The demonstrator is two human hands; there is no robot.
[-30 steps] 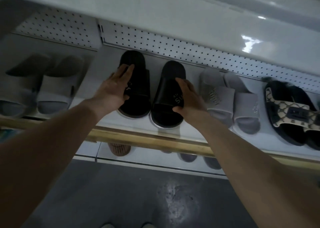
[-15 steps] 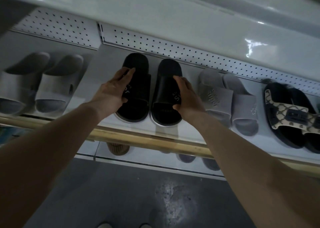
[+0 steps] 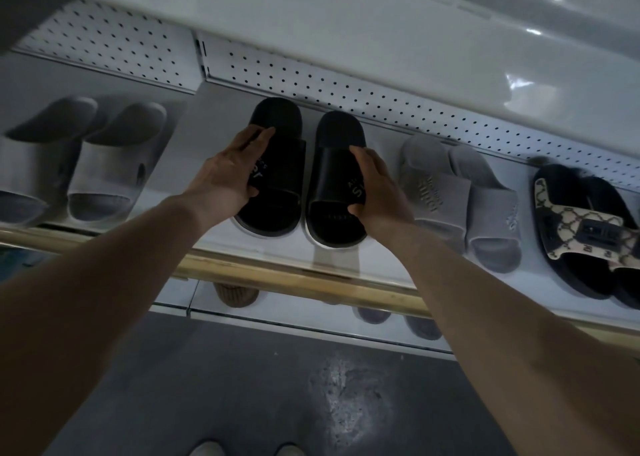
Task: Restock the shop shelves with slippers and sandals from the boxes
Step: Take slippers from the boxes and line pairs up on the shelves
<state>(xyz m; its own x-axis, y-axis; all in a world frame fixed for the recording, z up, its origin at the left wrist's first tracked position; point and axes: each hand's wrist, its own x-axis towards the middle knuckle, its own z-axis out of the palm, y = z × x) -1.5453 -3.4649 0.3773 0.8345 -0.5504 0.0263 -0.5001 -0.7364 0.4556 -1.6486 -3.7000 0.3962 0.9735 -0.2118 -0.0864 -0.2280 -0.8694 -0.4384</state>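
Slippers (image 3: 282, 182) sit shelved, held by left grip (image 3: 225, 175) and right grip (image 3: 379, 187)

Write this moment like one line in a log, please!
step: restock | left grip: holds left black slipper | right grip: holds right black slipper | place: white shelf, left of grey pair

Bare throughout: the left forearm (image 3: 104, 282), filling the lower left of the frame, and the right forearm (image 3: 502, 317), lower right, run uncovered to the left hand (image 3: 225, 175) and right hand (image 3: 377, 192). Bottom centre, two pale rounded shoe toes (image 3: 207, 448) show.
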